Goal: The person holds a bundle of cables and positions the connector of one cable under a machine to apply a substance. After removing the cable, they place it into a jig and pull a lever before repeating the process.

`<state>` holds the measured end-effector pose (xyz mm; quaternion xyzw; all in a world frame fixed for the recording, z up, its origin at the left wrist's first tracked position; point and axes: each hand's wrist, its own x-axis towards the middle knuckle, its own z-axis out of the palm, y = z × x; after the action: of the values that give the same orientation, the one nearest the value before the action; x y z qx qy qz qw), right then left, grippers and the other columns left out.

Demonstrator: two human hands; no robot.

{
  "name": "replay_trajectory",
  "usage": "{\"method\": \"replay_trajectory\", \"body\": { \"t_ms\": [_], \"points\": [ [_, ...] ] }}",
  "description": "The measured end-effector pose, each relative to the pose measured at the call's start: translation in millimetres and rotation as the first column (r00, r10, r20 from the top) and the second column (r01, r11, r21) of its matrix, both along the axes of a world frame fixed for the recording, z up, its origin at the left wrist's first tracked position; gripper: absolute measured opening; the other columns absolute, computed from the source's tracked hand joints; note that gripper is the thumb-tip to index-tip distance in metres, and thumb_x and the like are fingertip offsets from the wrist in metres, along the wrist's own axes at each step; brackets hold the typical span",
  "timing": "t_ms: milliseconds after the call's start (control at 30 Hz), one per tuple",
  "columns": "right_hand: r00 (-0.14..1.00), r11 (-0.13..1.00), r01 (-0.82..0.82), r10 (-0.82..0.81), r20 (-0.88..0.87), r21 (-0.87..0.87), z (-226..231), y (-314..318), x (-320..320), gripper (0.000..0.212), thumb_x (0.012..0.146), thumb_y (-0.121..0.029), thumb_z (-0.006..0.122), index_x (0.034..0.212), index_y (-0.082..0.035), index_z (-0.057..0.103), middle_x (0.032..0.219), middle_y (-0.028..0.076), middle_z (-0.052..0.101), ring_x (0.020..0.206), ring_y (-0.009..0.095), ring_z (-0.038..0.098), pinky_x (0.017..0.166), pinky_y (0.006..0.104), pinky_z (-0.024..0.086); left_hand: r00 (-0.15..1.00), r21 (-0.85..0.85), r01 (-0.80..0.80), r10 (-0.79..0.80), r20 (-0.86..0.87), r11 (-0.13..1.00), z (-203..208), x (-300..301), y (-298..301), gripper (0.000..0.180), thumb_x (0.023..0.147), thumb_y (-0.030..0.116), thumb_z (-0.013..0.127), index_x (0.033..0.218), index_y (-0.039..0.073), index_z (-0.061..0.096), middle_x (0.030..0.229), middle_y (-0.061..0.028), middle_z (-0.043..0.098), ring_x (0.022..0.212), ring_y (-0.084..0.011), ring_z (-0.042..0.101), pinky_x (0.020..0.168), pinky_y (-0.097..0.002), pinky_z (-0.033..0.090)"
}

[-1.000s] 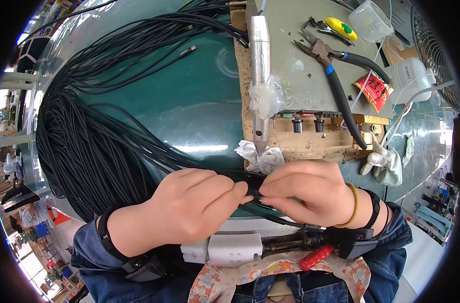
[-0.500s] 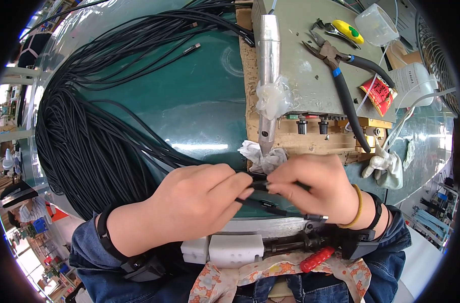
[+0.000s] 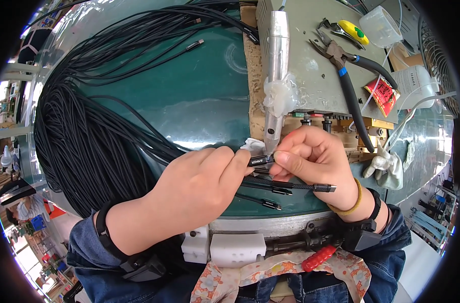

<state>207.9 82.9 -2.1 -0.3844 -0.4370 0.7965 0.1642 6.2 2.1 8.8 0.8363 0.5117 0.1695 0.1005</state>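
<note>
My left hand (image 3: 194,182) is closed round a black cable, and its black plug housing (image 3: 259,161) sticks out past the fingertips. With thumb and forefinger, my right hand (image 3: 313,159) pinches the tip of that plug. Just above these fingers ends the narrow tip of an upright silver metal tube (image 3: 279,50), wrapped partway down in a clear, lumpy material. Whether the tip touches the plug I cannot tell. Below my hands, several more black cable ends stick out to the right, one with a metal-tipped plug (image 3: 325,188).
A thick bundle of black cables (image 3: 88,146) covers the left side of the green table (image 3: 189,111). On a grey machine box (image 3: 305,76) lie black-handled pliers (image 3: 348,91) and a yellow-handled cutter (image 3: 352,31). A white glove (image 3: 385,169) and a red packet (image 3: 382,95) lie to the right.
Both hands have risen slightly, bringing a plug up to the metal tube's tip. My right fingers now pinch the plug's end. More cable ends show below the hands.
</note>
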Motion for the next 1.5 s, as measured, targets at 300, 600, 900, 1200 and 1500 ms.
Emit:
{"method": "replay_trajectory", "body": {
  "t_ms": [300,600,900,1200,1500],
  "points": [
    [0.990,1.000,0.001,0.002,-0.144,0.020,-6.4,-5.6,3.7,0.007,0.088,0.001,0.058,0.094,0.003,0.055,0.085,0.007,0.065,0.077,0.011,0.064,0.069,0.0215,0.053,1.000,-0.003,0.015,-0.015,0.002,1.000,1.4,-3.0,-1.9,0.027,0.070,0.005,0.068,0.095,-0.001,0.060,0.068,-0.0052,0.050,0.058,-0.0191,0.055,0.051,-0.0282,0.046],
    [0.977,0.997,-0.037,0.052,-0.205,0.075,-0.4,-4.4,6.4,0.010,0.087,0.005,0.056,0.097,0.004,0.055,0.086,0.008,0.065,0.079,0.013,0.065,0.069,0.0227,0.053,0.998,0.118,0.058,-0.060,0.017,0.991,3.4,-7.2,-1.4,0.029,0.070,0.009,0.070,0.096,0.000,0.062,0.064,-0.0030,0.046,0.054,-0.0155,0.052,0.046,-0.0257,0.042],
    [0.931,0.492,-0.292,0.344,0.124,0.820,14.6,8.2,11.6,0.015,0.079,-0.001,0.068,0.091,0.001,0.059,0.077,0.013,0.063,0.065,0.021,0.063,0.057,0.0285,0.050,0.919,-0.159,0.137,-0.065,0.390,0.978,-2.9,-9.0,3.6,0.029,0.067,0.006,0.073,0.095,0.001,0.065,0.070,-0.0058,0.058,0.056,-0.0191,0.057,0.050,-0.0280,0.046],
    [0.967,0.515,-0.135,0.255,-0.001,0.846,29.9,6.4,21.7,0.017,0.069,-0.001,0.076,0.075,-0.005,0.061,0.067,0.008,0.061,0.059,0.024,0.061,0.050,0.0303,0.046,0.784,-0.391,0.196,0.095,0.613,0.899,9.7,-6.2,-1.0,0.020,0.073,0.005,0.072,0.092,0.001,0.066,0.073,-0.0091,0.061,0.062,-0.0233,0.059,0.053,-0.0293,0.047],
    [1.000,0.992,0.006,-0.005,-0.013,0.128,-7.7,-6.2,3.0,0.011,0.083,0.003,0.063,0.093,0.002,0.058,0.078,0.008,0.065,0.069,0.015,0.064,0.065,0.0239,0.052,0.879,-0.392,-0.024,0.206,0.429,0.920,-1.1,-1.7,0.6,0.014,0.078,0.004,0.067,0.090,-0.001,0.063,0.068,-0.0101,0.057,0.056,-0.0242,0.055,0.050,-0.0316,0.043]
  ]
}}
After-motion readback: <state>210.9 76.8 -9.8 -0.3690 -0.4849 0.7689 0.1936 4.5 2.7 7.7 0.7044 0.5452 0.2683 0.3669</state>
